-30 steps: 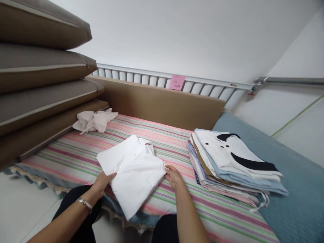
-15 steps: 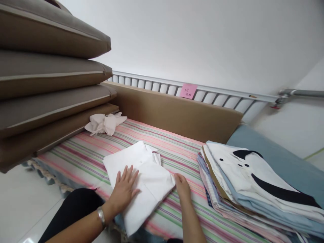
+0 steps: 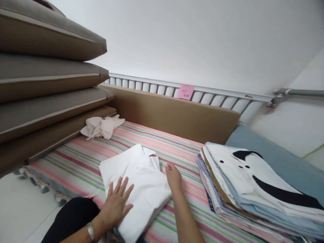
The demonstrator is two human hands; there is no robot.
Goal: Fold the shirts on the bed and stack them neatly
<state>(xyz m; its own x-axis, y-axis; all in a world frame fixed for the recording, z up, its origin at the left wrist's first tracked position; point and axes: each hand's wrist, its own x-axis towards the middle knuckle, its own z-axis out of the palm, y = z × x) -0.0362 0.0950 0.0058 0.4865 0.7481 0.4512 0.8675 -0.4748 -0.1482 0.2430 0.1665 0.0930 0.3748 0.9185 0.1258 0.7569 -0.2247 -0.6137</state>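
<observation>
A white collared shirt (image 3: 141,182) lies folded on the striped sheet (image 3: 101,168), its collar toward the far side. My left hand (image 3: 117,202) rests on the left part of the shirt, palm down with the fingers spread. Beside the shirt's right edge is my right hand (image 3: 174,177), its fingers curled together and no cloth visible in them. Whether those fingertips touch the shirt's edge, I cannot tell.
To the right, a stack of folded clothes (image 3: 243,185) has a white garment with black patches on top. Thick brown cushions (image 3: 50,98) are piled at the left, near a crumpled white cloth (image 3: 102,127). A brown panel (image 3: 172,113) leans against the radiator (image 3: 152,86) bearing a pink note (image 3: 186,92).
My right hand has let go of the shirt's right corner and moved away along its edge toward the collar side. My left hand stays spread on the shirt. The view has shifted slightly.
</observation>
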